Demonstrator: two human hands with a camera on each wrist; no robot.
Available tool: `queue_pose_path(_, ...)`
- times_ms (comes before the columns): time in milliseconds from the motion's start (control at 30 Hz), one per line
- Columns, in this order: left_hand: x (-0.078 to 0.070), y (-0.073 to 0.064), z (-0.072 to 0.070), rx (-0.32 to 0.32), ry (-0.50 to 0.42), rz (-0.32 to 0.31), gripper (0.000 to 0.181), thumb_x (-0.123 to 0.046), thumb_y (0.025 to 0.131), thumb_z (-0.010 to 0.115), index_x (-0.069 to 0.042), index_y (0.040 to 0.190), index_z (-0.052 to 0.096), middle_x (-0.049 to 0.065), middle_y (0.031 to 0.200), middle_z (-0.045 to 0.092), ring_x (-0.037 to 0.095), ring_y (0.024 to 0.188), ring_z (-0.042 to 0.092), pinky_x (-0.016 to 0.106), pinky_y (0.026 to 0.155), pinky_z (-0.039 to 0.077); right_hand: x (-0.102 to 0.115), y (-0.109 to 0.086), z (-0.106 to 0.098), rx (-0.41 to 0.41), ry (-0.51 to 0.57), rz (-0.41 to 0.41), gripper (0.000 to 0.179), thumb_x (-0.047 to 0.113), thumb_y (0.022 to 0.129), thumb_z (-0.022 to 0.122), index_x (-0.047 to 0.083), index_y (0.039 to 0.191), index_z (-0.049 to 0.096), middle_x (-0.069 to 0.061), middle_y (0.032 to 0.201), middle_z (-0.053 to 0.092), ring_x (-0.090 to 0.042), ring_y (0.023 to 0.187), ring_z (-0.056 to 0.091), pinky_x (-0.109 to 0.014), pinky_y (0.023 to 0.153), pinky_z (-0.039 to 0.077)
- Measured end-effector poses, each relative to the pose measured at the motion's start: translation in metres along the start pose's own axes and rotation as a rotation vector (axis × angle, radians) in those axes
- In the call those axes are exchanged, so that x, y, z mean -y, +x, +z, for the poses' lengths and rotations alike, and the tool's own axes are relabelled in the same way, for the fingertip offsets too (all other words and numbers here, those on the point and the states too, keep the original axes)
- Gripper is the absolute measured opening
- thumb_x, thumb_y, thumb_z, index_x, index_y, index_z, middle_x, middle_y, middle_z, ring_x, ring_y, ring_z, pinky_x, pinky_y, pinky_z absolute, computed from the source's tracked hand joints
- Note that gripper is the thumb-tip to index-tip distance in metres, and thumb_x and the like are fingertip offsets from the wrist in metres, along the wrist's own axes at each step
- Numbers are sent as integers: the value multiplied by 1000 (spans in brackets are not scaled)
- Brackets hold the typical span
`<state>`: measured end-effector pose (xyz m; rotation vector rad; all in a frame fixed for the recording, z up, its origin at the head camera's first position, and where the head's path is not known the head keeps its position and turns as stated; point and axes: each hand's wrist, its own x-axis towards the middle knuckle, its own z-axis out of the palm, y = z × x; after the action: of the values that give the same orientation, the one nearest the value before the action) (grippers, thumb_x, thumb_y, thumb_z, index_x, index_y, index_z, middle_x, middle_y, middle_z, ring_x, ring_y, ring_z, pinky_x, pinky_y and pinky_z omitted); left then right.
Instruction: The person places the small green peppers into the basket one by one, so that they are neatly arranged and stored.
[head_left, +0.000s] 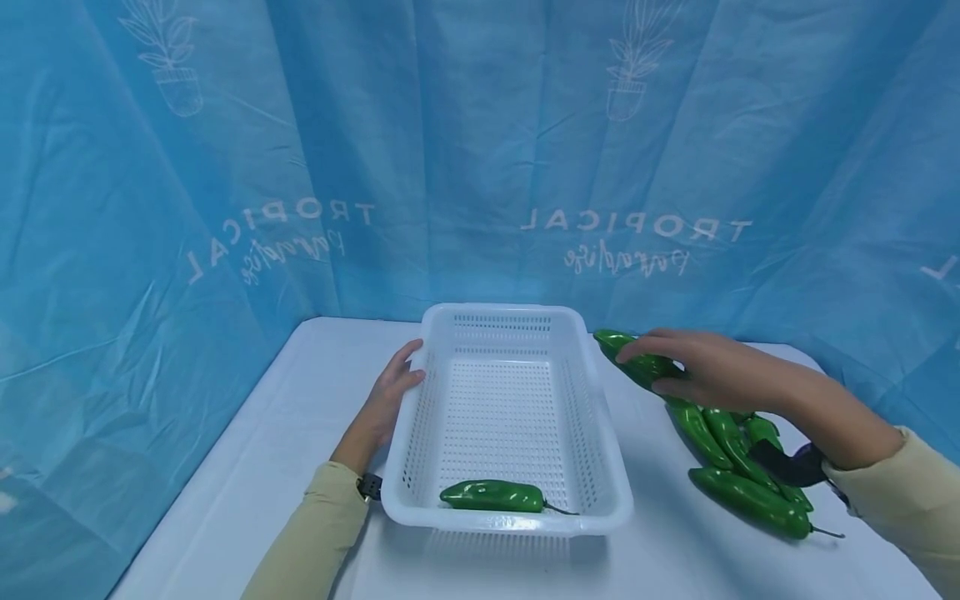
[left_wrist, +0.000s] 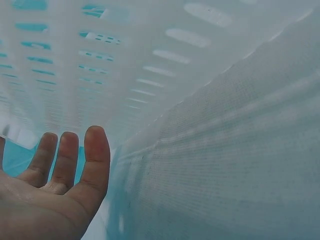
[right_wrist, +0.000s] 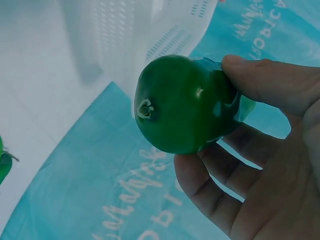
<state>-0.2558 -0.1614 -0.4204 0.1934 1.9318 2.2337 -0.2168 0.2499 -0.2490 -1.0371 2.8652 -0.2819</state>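
A white perforated plastic basket (head_left: 510,523) stands on the table with one green chili pepper (head_left: 492,496) lying along its near end. My left hand (head_left: 384,400) is at the basket's left rim, fingertips touching it. In the left wrist view, the fingers of the left hand (left_wrist: 65,185) extend fairly straight beside the slotted outer wall. To the right of the basket, my right hand (head_left: 693,362) holds another green chili pepper (head_left: 637,360) between thumb and fingers, above the table. The right wrist view shows the stem end of this glossy pepper (right_wrist: 175,110).
Several more green chili peppers (head_left: 750,504) lie in a loose pile on the right of the white table (head_left: 675,558), below my right forearm. Blue printed curtains (head_left: 480,167) hang close behind the table and along both sides.
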Motion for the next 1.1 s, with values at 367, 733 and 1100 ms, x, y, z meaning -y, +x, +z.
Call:
queue_pose_path(367, 2, 1, -2, -9, 2, -8, 62, -26, 99, 50, -35, 154, 22, 10, 154, 36, 36, 129, 51, 43, 95, 56, 11, 12, -7, 4, -28, -41, 48, 8, 90, 71, 27, 132, 61, -4, 136, 61, -33, 121, 61, -48, 86, 59)
queue_pose_path(733, 1, 0, 2, -31, 24, -2, 61, -24, 98, 50, -36, 153, 25, 12, 151, 39, 37, 126, 52, 45, 94, 56, 21, 31, -15, -47, -75, -103, 47, 2, 88, 70, 23, 129, 63, -5, 131, 61, -30, 116, 63, -44, 82, 59)
queue_pose_path(1100, 3, 3, 2, -59, 50, -25, 62, -27, 96, 52, -40, 151, 27, 7, 150, 40, 35, 128, 52, 45, 96, 56, 24, 41, -14, -23, -84, -115, 46, 4, 87, 73, 25, 127, 65, -4, 131, 62, -28, 117, 63, -43, 85, 59)
